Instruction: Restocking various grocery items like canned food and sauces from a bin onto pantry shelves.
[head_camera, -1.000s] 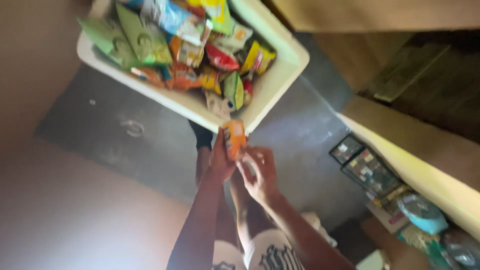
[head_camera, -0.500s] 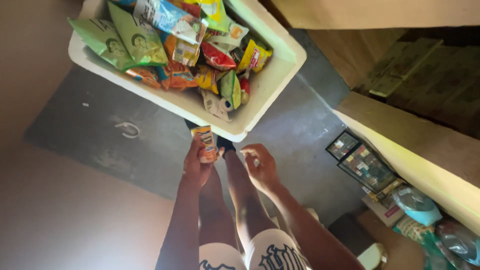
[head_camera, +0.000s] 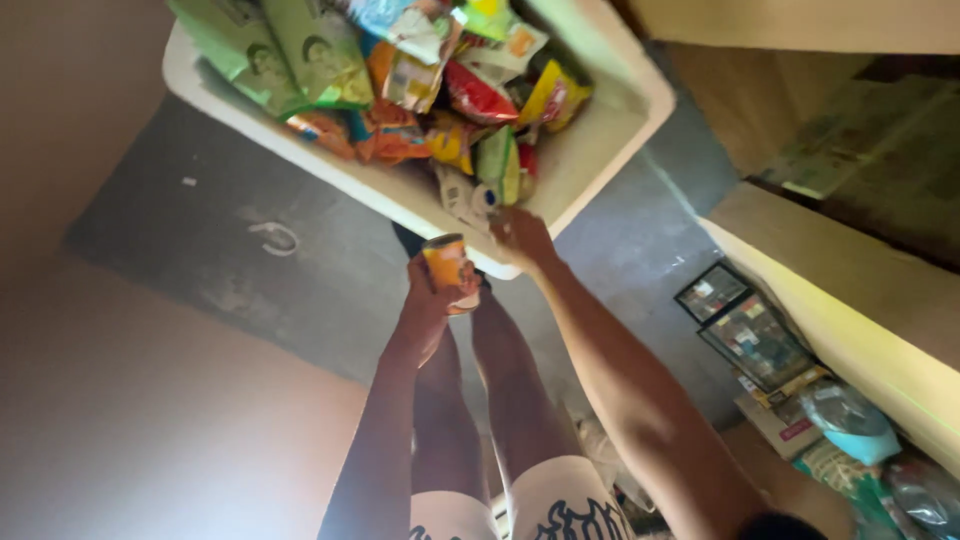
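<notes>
Gripping an orange packet (head_camera: 446, 264) just below the white tub (head_camera: 590, 175), left hand (head_camera: 432, 300) keeps it clear while right hand (head_camera: 522, 236), fingers loosely open, reaches the tub's near rim.

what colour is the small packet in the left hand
Mostly orange, with a darker band along its top edge: the small packet held up in the left hand, seen in the head view.
</notes>
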